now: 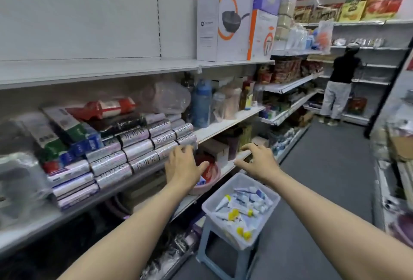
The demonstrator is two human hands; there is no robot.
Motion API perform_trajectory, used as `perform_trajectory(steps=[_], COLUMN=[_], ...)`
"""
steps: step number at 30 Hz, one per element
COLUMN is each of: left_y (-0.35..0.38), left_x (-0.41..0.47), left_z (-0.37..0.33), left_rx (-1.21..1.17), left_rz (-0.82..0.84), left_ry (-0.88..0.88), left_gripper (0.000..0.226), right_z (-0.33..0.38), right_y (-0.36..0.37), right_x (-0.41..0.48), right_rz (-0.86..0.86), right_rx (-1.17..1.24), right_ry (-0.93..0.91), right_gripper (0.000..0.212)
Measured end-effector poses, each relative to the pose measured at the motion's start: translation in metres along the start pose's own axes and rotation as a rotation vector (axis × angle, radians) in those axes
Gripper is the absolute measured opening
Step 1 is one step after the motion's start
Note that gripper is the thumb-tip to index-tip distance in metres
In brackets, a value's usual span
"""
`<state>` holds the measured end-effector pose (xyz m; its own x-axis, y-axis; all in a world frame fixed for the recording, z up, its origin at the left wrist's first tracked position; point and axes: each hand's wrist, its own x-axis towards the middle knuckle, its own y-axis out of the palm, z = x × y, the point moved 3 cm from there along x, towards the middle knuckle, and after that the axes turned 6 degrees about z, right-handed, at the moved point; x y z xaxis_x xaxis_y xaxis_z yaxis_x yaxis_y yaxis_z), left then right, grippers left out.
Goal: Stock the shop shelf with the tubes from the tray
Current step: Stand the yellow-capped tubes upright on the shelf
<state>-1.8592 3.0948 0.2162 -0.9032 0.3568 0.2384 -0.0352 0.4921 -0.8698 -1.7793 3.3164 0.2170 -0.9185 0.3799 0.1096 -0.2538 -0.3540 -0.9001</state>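
Observation:
A clear plastic tray point(267, 187) stands on a small grey stool point(209, 238) in the aisle, holding several white tubes point(245, 201) with yellow or blue caps. My left hand point(182, 165) hovers with fingers spread at the front edge of the white shelf point(221, 126), just right of stacked silver rolls point(134, 152). My right hand point(259, 160) floats above the tray's far side, fingers apart, holding nothing. A bare stretch of that shelf lies beyond my left hand.
A pink basin point(206, 182) with a red item sits on the lower shelf under my left hand. Bottles point(201, 103) and boxes fill the shelf farther right. A person point(339, 83) stands at the far shelving down the grey aisle.

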Motion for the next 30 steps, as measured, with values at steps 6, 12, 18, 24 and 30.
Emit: perform_trajectory(steps=[6,12,18,24,30], left_y=[0.077,0.141,0.212,0.29,0.371], left_x=[0.111,0.227,0.296,0.333,0.316], left_z=[-0.027,-0.044,-0.064,-0.075,-0.067], left_rx=[-0.058,-0.061,0.016,0.035,0.005], left_rz=[0.083,0.141,0.24,0.249,0.325], left_ry=[0.003,-0.043,-0.107,-0.259,-0.594], left_gripper=[0.06,0.061,0.061,0.053,0.06], right_z=[-0.06,-0.109,-0.163,-0.227,-0.289], right_y=[0.013,0.023,0.049,0.094,0.167], right_x=[0.109,0.227,0.309,0.388,0.434], right_rz=[0.076,0.139,0.235,0.372,0.639], right_rx=[-0.012,-0.042,-0.067,-0.055,-0.009], right_ry=[0.044,0.07,0.052,-0.043,-0.142], right_gripper=[0.055,0.053,0.058,0.056,0.058])
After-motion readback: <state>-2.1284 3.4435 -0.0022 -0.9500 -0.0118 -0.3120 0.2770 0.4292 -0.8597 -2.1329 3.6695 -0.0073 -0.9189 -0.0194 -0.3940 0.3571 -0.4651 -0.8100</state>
